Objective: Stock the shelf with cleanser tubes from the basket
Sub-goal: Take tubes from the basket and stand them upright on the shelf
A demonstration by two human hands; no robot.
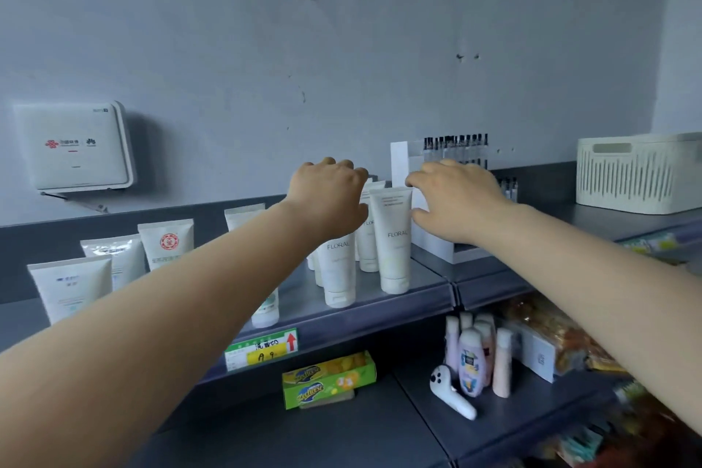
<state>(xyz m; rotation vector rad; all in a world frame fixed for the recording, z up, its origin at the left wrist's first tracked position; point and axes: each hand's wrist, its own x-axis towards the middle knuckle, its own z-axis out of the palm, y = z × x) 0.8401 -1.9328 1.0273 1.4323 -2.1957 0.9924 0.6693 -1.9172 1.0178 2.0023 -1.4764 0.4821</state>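
Head view, mid-frame: both hands, left [326,198] and right [452,201], loosely open beside upright tubes [393,239]; a nudge could topple them.

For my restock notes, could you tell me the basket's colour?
Cream-white basket, slotted sides; head view.

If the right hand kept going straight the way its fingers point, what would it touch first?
Probably the front FLORAL tube: the right hand points left toward its top, thumb and fingers open either side. Depth is unclear, so it may already touch.
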